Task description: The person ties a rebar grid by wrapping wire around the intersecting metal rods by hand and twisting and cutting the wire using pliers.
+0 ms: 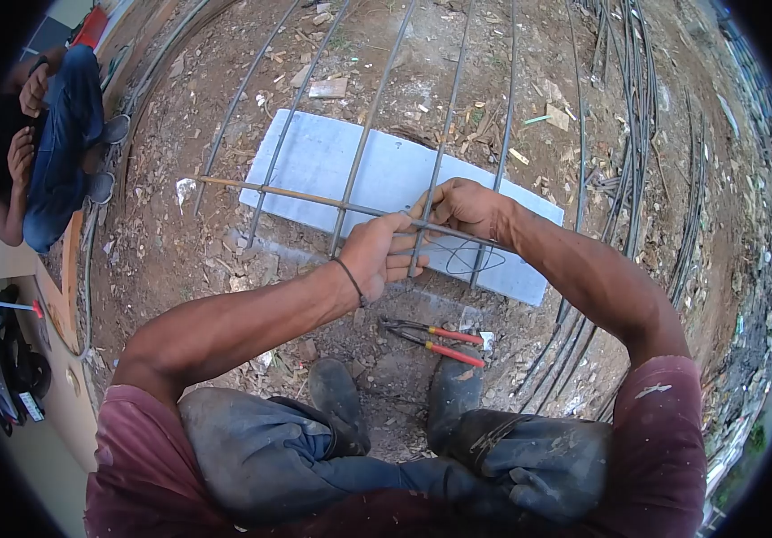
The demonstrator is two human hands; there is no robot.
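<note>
My left hand is closed at a crossing of two steel rebars, its thumb on the crossbar and its fingers behind the lengthwise rebar. At the same crossing, my right hand curls its fingers in a pinch on thin tie wire; the fingertips are partly hidden. Loose loops of the tie wire spread below and right of the hands. Under the bars lies a pale flat board. Red-handled pincers rest on the dirt between my boots and the board.
More lengthwise rebars run away from me over the ground. A bundle of rods lies at the right. At the left another person crouches near a wooden edge. Wood scraps litter the dirt.
</note>
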